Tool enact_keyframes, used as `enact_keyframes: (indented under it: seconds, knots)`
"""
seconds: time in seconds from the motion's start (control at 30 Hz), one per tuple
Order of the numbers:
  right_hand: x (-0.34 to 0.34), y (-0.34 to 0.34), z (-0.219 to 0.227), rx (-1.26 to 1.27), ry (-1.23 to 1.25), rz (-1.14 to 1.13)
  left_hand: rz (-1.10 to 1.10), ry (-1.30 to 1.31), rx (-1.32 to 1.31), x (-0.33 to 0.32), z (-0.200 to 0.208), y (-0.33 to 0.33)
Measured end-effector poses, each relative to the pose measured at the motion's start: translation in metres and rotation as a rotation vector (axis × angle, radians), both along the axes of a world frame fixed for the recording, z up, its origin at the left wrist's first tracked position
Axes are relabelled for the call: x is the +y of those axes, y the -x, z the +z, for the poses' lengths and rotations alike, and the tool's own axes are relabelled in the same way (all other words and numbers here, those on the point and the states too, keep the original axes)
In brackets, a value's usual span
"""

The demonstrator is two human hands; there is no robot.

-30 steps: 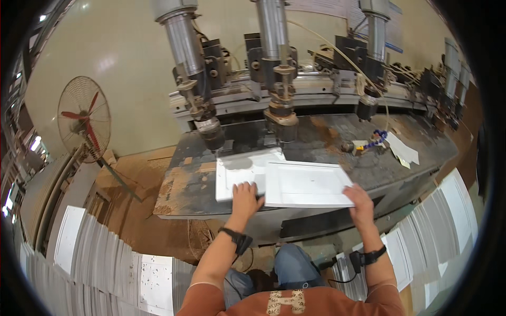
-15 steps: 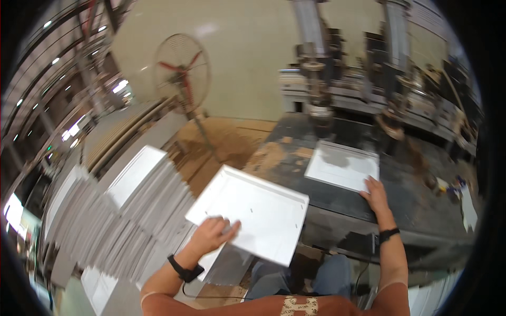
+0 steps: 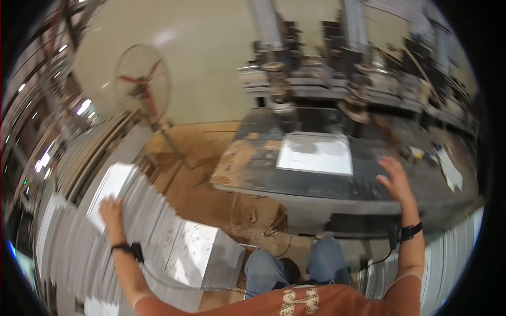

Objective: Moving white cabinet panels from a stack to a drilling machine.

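Note:
My left hand [image 3: 112, 211] rests on a white panel [image 3: 117, 181] at the top of the left stack, its blurred fingers lying over the panel's surface. My right hand [image 3: 396, 180] is raised over the right part of the dark machine table [image 3: 242, 176]. Its fingers and thumb are spread, with nothing in them. Left of that hand, apart from it, another white panel [image 3: 314, 152] lies flat on the table under the machine heads.
Two machine heads [image 3: 284, 108] [image 3: 354, 105] stand above the table's far side. A pedestal fan [image 3: 143, 87] is at the back left, beyond sawdust on the floor [image 3: 184, 195]. A nearer panel pile [image 3: 192, 253] has brown specks on top. More panels [image 3: 448, 263] stand at the lower right.
The panel my left hand carried is out of that hand; where it lies is unclear. My left hand has moved left to the stack. My right hand has left the table's panel and spread open.

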State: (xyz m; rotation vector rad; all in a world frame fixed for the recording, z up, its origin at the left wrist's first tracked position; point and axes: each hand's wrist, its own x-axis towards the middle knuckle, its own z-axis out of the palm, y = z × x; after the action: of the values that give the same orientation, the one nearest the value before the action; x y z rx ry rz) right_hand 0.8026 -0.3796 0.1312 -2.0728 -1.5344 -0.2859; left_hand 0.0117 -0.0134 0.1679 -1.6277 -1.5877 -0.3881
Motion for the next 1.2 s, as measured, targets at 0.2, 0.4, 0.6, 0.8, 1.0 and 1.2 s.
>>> enact_keyframes:
  seconds: [0.2,0.4,0.6,0.8,1.0,1.2]
  knots:
    - [-0.277,-0.061,0.048,-0.412,-0.162,-0.694,0.121,0.083,-0.055,-0.024,0.025,-0.011]
    - [-0.642,-0.030,-0.006,-0.475,0.256,-1.406,-0.148,-0.305,0.046,0.006,-0.009,-0.074]
    - [-0.561,0.007,-0.019,-0.382,0.135,-1.597,-1.160,0.100,-0.325,-0.024,-0.057,-0.379]
    - [-0.361,0.053,-0.009,-0.730,-0.048,-1.019,-1.242,0.622,-0.246,-0.078,-0.130,-0.586]
    - [-0.159,0.053,-0.001,-0.299,-0.264,-0.341,-1.221,0.483,-0.280,-0.129,-0.141,-0.574]
    - [-0.007,0.019,-0.060,-0.280,-0.147,-0.116,-1.420,0.454,-0.007,-0.138,-0.140,-0.420]
